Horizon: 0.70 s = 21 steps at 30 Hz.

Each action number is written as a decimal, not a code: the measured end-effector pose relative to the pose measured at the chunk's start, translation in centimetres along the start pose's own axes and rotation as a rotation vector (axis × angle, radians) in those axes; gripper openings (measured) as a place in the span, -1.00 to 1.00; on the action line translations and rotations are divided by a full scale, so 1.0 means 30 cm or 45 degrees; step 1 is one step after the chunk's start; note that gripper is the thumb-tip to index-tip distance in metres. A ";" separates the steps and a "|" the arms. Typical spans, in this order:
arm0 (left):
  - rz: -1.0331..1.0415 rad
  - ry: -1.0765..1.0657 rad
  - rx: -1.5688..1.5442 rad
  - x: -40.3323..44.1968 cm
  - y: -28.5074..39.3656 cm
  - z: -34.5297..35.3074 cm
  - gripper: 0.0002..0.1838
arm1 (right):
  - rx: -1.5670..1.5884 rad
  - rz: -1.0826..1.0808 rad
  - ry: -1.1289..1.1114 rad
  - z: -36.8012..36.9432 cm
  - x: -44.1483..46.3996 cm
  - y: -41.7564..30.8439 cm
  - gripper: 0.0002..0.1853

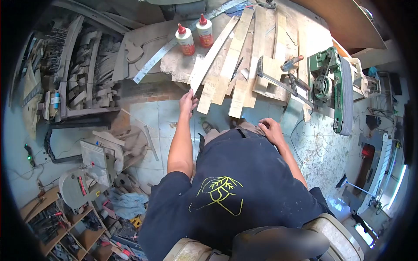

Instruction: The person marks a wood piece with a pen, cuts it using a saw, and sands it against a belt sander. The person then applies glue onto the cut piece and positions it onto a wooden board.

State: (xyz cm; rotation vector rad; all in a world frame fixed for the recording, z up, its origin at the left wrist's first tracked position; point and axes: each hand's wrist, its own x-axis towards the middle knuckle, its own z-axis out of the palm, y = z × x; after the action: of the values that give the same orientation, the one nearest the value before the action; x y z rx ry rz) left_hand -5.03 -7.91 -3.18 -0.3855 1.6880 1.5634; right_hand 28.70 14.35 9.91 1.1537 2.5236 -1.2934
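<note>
My left hand [188,103] is at the near end of a long, pale wooden strip [213,54], its fingers closed on the strip's lower tip. The strip slants away up the workbench, beside several other wooden strips [238,41] whose ends stick out over the bench edge. My right hand [271,129] is by my waist, with its fingers loosely bent and apart and nothing visible in it. A clamp [278,82] with an orange-tipped handle sits on a wood block to the right of the strips.
Two red-capped glue bottles [185,40] stand behind the strips. At the right is a green belt sander [324,80]. A rack of wood offcuts [89,69] is at the left, with a grey machine [78,187] and wooden shelving [89,235] below it.
</note>
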 end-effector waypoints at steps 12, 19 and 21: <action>-0.032 -0.201 0.101 -0.052 -0.180 -0.056 -0.56 | 0.083 0.216 -0.140 0.026 -0.010 0.131 -0.67; -0.099 -0.214 0.179 -0.095 -0.193 -0.063 -0.46 | 0.096 0.215 -0.175 0.065 -0.007 0.193 -0.64; -0.083 -0.096 0.103 -0.098 -0.209 -0.068 -0.49 | 0.131 0.226 -0.193 0.083 0.005 0.208 -0.64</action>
State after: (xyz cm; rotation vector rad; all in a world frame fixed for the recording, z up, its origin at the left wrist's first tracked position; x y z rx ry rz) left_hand 0.48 -11.89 -5.61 -0.3323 1.6589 1.4403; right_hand 32.05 14.87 4.10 1.2173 2.2181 -1.4199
